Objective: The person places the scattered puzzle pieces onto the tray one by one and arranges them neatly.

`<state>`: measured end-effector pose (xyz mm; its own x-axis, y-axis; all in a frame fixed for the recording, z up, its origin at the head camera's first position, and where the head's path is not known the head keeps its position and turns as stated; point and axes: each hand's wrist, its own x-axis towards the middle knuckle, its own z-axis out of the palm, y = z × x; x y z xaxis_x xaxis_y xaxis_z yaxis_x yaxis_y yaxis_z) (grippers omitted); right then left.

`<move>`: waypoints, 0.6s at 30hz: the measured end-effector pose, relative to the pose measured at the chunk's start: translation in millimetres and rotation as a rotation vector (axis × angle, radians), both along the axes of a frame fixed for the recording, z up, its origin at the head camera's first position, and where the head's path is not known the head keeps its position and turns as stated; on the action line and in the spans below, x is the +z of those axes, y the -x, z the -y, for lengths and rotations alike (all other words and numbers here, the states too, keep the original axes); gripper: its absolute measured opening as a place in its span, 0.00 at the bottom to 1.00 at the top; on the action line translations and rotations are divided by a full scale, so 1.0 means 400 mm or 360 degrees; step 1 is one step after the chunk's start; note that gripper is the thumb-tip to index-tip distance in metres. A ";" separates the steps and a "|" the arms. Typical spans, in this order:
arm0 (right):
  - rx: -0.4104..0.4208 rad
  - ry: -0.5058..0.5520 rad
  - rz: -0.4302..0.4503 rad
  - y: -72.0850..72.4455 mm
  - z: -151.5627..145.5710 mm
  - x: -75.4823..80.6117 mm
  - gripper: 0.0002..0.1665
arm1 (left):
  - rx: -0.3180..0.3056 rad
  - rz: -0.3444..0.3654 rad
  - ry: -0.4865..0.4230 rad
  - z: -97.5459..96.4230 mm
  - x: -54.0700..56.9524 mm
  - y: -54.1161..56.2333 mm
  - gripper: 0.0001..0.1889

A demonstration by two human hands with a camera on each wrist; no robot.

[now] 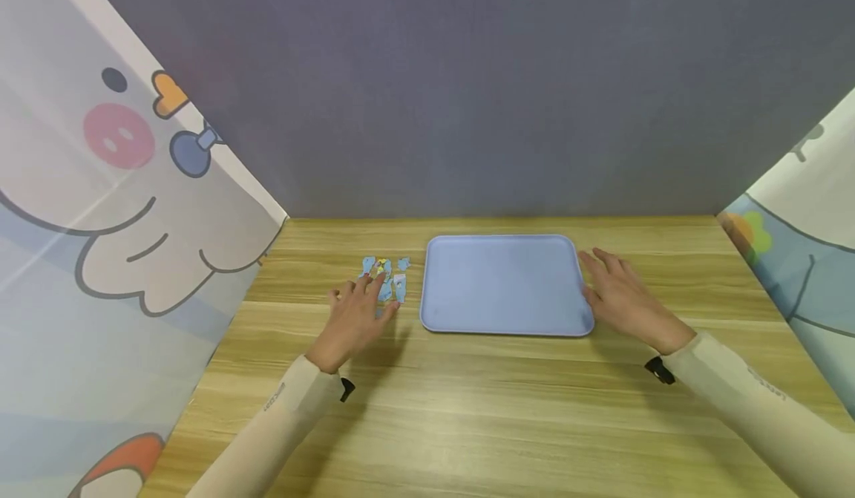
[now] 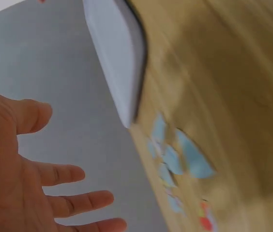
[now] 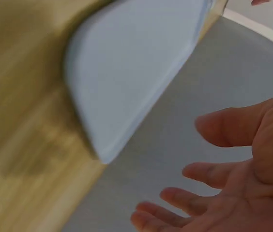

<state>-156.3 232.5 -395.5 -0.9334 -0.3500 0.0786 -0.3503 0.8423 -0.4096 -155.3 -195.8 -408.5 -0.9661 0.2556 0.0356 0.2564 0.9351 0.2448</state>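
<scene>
My left hand (image 1: 350, 323) hovers over a small group of light blue, puzzle-like pieces (image 1: 400, 290), its fingers spread and nothing in them. Some pieces are partly hidden beneath that hand in the head view. The left wrist view shows the blue pieces (image 2: 194, 157) scattered on the wood, and one with red and yellow on it (image 2: 206, 221). To their right lies a pale blue rectangular tray (image 1: 504, 283) with a raised rim and rounded corners. At the tray's right edge is my right hand (image 1: 628, 305), fingers loosely extended, thumb near the rim, holding nothing.
Everything lies on a wood-grain table (image 1: 494, 409). A grey panel (image 1: 467, 90) stands along its back edge. Cartoon-printed walls (image 1: 133, 223) close in the left side and the right side.
</scene>
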 end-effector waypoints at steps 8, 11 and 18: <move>-0.0076 0.0024 0.0147 0.019 -0.024 -0.054 0.28 | 0.0076 0.0035 -0.0004 0.043 -0.046 0.029 0.31; -0.0070 0.0043 0.0124 0.027 -0.032 -0.074 0.26 | 0.0093 0.0058 0.0028 0.051 -0.057 0.040 0.30; -0.0031 0.0038 0.0087 0.042 -0.040 -0.117 0.22 | 0.0092 0.0167 0.0072 0.057 -0.071 0.052 0.28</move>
